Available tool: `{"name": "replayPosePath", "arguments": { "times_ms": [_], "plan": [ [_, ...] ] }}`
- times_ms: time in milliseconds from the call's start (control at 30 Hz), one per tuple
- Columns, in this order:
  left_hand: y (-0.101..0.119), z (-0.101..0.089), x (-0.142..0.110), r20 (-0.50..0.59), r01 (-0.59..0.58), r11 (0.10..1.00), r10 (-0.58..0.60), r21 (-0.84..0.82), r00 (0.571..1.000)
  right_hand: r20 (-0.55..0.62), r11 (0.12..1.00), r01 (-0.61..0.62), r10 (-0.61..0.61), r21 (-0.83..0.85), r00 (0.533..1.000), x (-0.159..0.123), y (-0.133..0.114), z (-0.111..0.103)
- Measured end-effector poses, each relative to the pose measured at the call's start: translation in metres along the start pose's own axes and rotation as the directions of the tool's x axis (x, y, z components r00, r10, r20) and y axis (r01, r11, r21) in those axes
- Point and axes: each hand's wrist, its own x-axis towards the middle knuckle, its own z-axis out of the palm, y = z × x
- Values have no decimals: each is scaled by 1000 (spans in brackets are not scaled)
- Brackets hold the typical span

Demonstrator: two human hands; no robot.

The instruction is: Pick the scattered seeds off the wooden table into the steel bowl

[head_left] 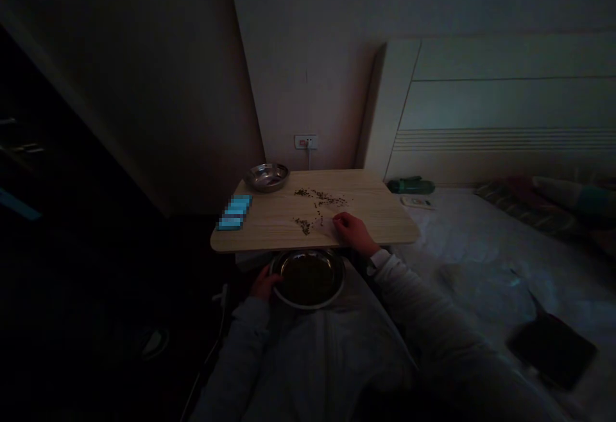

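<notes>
My left hand (264, 283) grips the left rim of a round metal bowl (340, 281) on my lap, just below the table edge. The inside of this bowl is dark, and its contents are hard to make out. Over the near part of the tabletop, my right hand (353, 231) has its fingers curled in a pinch. What they hold, if anything, is too small to tell. Small dark bean-like grains (304, 225) lie in a loose patch left of that hand. More such grains (327, 197) are scattered farther back.
A second metal bowl (267, 178) stands at the back left of the wooden table (375, 191), with a lit, blurred phone (235, 212) nearer. To the right, a green bottle (412, 185), a pale remote (416, 202) and a dark flat object (553, 350) lie on the bed. The room is dim.
</notes>
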Motion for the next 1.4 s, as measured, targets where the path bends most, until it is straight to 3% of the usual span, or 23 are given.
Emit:
{"name": "replayPosePath", "arguments": {
  "times_ms": [167, 467, 700, 1133, 1400],
  "plan": [
    [3, 0, -2, -13, 6, 1000, -7, -26, 1000, 26, 999, 4, -5, 35, 1000, -3, -2, 3],
    [4, 1, -2, -12, -16, 999, 16, -40, 1000, 6, 995, -38, 38, -93, 999, 1, -8, 2],
    [11, 1, -7, -44, -18, 1000, 18, -9, 999, 65, 983, -24, 36, -180, 997, 12, -12, 4],
    [2, -8, 10, -53, -36, 999, 37, 22, 998, 134, 987, 20, 1, -158, 991, 11, -12, -1],
    [7, -2, 2, -25, -9, 999, 8, -30, 1000, 167, 989, 16, 8, -145, 986, 8, -13, -2]
  ]
}}
